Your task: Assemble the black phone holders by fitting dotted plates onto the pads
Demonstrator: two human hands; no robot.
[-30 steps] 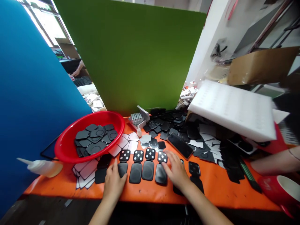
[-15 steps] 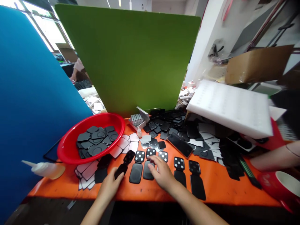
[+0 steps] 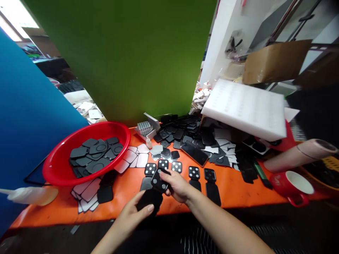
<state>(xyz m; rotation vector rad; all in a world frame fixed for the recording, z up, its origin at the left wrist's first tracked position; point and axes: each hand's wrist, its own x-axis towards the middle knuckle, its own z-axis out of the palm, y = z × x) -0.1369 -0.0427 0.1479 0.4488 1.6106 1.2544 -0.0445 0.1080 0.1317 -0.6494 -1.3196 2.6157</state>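
Both of my hands hold one black hinged piece (image 3: pixel 149 200) above the front of the table. My left hand (image 3: pixel 132 213) is closed on its larger plain panel, thumb on top. The fingers of my right hand (image 3: pixel 178 186) pinch its smaller square flap (image 3: pixel 159 180), which has several pale round dots. Behind it, similar pieces lie in a row, such as a dotted square (image 3: pixel 194 172) and a darker one (image 3: pixel 210 175) at the right end. My hands and the held piece partly cover the row's left part.
A red basin (image 3: pixel 50 167) of black parts stands left, a squeeze bottle (image 3: pixel 34 196) before it. Pink-white cards (image 3: pixel 129 157) lie nearby. Behind are a small box (image 3: pixel 145 128), a tiny bottle (image 3: pixel 148 143) and a dark phone-like slab (image 3: pixel 194 153). A red mug (image 3: pixel 290 187) stands right.
My left hand has raised its hinged piece and moved it right. My right hand has left the row and grips the piece's dotted flap. The view has shifted.
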